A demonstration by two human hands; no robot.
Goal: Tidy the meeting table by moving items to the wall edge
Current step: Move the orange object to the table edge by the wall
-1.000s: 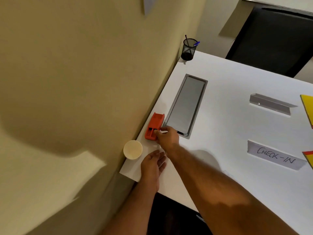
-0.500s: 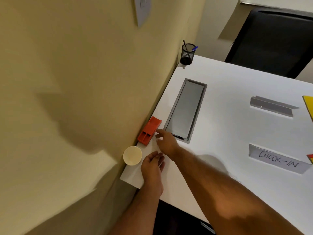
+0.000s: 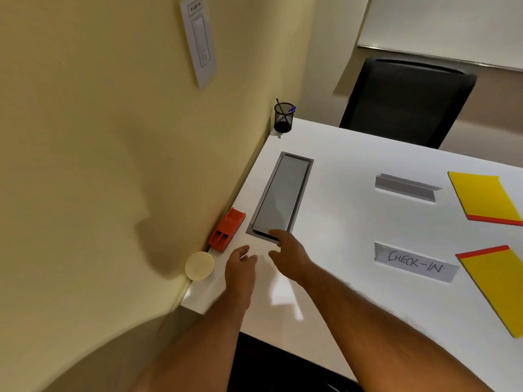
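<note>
An orange stapler-like box (image 3: 227, 229) lies on the white table (image 3: 353, 222) against the wall. A cream paper cup (image 3: 199, 265) stands just nearer, also at the wall edge. My right hand (image 3: 288, 254) hovers open over the table, to the right of the orange box and apart from it. My left hand (image 3: 240, 267) rests open beside it, right of the cup and holding nothing. Further right lie a "CHECK-IN" name sign (image 3: 414, 265), a blank metal sign holder (image 3: 406, 188) and two yellow folders (image 3: 485, 198) (image 3: 498, 284).
A grey cable hatch (image 3: 283, 195) is set into the table near the wall. A black mesh pen cup (image 3: 283, 118) stands in the far corner. A black chair (image 3: 407, 101) sits behind the table. A wall plate (image 3: 199, 41) hangs above.
My right hand let go of the orange box after pushing it against the wall and has drawn back to the right. The left hand stayed by the cup.
</note>
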